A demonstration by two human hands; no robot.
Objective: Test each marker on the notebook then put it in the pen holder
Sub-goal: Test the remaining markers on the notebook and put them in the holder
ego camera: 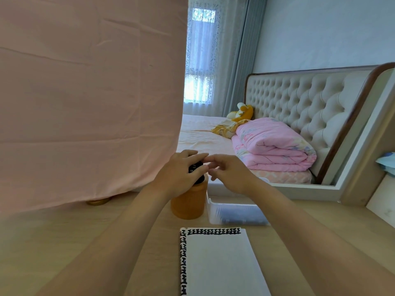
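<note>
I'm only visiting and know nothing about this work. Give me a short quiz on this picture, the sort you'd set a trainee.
1. Fill the gap: the clear plastic bin sits to the ___ of the orange pen holder.
2. True or false: the open page of the notebook is completely blank.
3. What does the left hand grip? A) the notebook B) the clear plastic bin C) the black markers at the holder's top

Key: 1 right. 2 false, black marks line its top and left edges. 3 C.
</note>
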